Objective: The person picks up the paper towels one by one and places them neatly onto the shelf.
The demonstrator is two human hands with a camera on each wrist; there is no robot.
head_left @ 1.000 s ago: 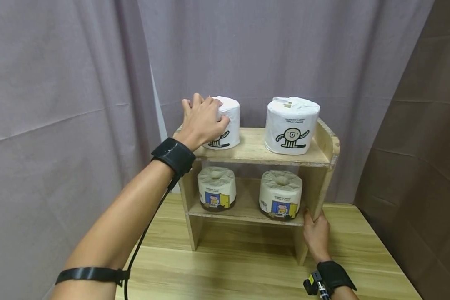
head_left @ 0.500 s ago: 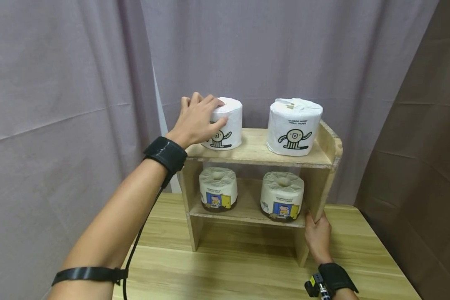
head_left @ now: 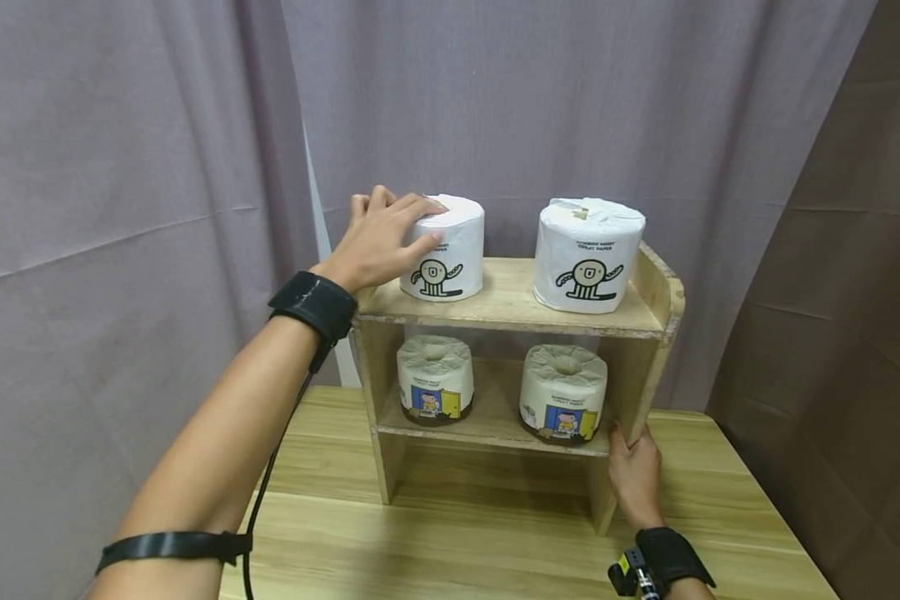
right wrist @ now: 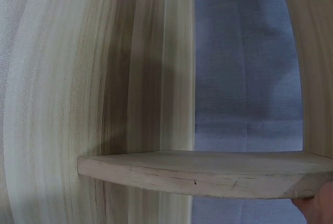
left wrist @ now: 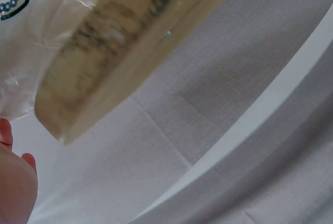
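A small two-tier wooden shelf [head_left: 510,310] stands on the table. On its upper board sit two white-wrapped toilet paper rolls, the left roll [head_left: 461,243] and the right roll [head_left: 590,250]. My left hand [head_left: 378,240] lies at the left roll, its index finger over the top and thumb at the upper front. The left wrist view shows part of this hand [left wrist: 15,182] below the wrapper and the shelf's side edge [left wrist: 78,83]. My right hand [head_left: 636,471] grips the shelf's right side panel low down; the right wrist view catches a fingertip [right wrist: 317,206] under that panel.
Two cream-wrapped toilet paper rolls, one left [head_left: 435,379] and one right [head_left: 564,392], stand on the lower board. The wooden table [head_left: 450,542] spreads in front. Grey curtains [head_left: 510,100] hang behind, and a brown cloth [head_left: 817,333] borders the right.
My left hand has drawn back leftward across the left white roll, uncovering more of its printed front. The roll stays on the board. My right hand keeps its grip on the side panel.
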